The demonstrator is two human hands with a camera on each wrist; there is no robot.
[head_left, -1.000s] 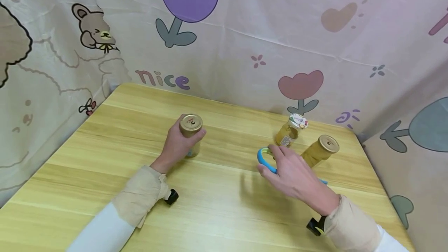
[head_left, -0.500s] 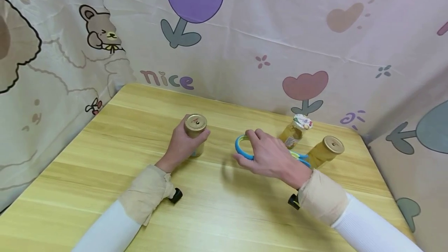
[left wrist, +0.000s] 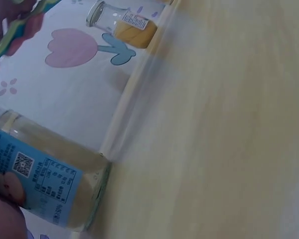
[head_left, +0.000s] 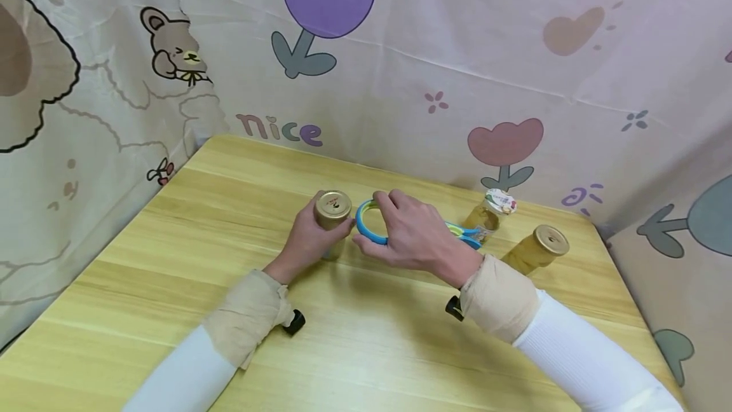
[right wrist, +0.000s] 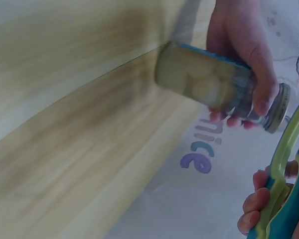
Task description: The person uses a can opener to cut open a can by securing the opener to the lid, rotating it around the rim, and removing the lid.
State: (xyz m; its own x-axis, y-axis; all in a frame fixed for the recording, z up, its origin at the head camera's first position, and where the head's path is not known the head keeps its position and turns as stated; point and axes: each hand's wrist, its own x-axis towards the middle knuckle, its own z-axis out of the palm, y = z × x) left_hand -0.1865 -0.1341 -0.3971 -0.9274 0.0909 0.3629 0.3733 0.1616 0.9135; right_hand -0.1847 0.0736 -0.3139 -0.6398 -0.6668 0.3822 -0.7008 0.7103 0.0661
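Note:
My left hand (head_left: 311, 235) grips a glass jar with a gold lid (head_left: 333, 205), thumb in front. The jar (right wrist: 204, 77) stands upright on the wooden table, with pale round pieces inside. Its blue label (left wrist: 37, 174) shows in the left wrist view. My right hand (head_left: 417, 234) holds a blue and lime-green jar opener (head_left: 361, 226) above the table. The opener's ring end points left and is close beside the lid; in the head view the two almost meet. Its blue handle ends stick out right, behind the hand.
At the table's back right stand a small jar with a white patterned lid (head_left: 500, 202) and a taller gold-lidded jar (head_left: 534, 252). A printed cloth (head_left: 400, 81) hangs along the back and sides of the table (head_left: 354, 348).
My right hand has carried the jar opener leftward, from near the right-hand jars to beside the held jar's lid. The left hand keeps its grip. The whole view has shifted slightly.

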